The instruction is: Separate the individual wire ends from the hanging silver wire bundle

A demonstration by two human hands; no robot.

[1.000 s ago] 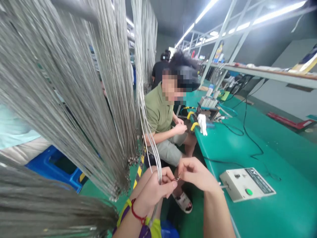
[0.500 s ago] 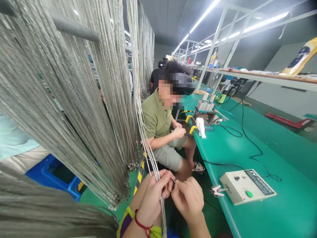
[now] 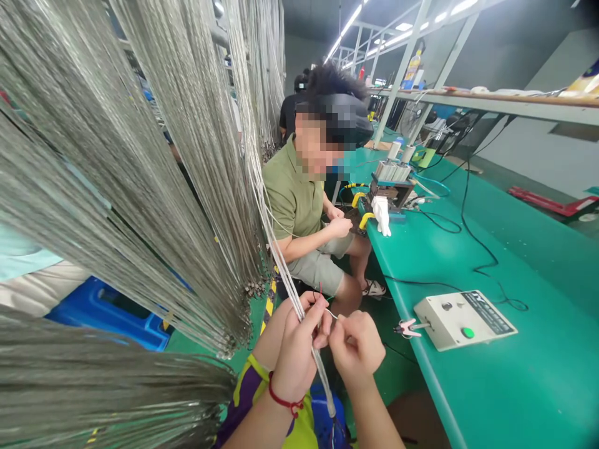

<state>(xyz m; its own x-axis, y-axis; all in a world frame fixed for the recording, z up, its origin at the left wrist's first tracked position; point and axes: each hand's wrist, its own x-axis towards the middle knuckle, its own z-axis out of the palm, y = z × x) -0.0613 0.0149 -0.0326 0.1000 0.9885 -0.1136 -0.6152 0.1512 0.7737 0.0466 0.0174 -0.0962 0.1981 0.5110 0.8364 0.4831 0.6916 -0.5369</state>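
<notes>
While a bundle of silvery cables (image 3: 282, 274) slants down from the upper left, the person's left hand (image 3: 296, 346), with a red cord bracelet (image 3: 285, 399) at its wrist, grips it, thumb and fingers closed around the strands. The bundle passes through this hand and comes out below, its lower end hanging over a blue surface (image 3: 322, 408) between the two forearms. A short red wire (image 3: 321, 289) sticks up from the left fingertips, and a thin white wire (image 3: 331, 313) spans the small gap to the right hand (image 3: 358, 346), whose curled fingers pinch its far end. To the right stands a green worktop (image 3: 524, 393) bearing a pale control box (image 3: 449, 321) with a green button (image 3: 467, 333); a pink clip (image 3: 408, 328) juts from the box's near side, at the worktop's edge. Farther along, a white glove (image 3: 381, 215) lies against a small machine (image 3: 392, 178). Ahead sits a co-worker (image 3: 292, 187) in an olive shirt, both hands together above the lap. Dense hanging cables (image 3: 173, 162) fill the left side.
</notes>
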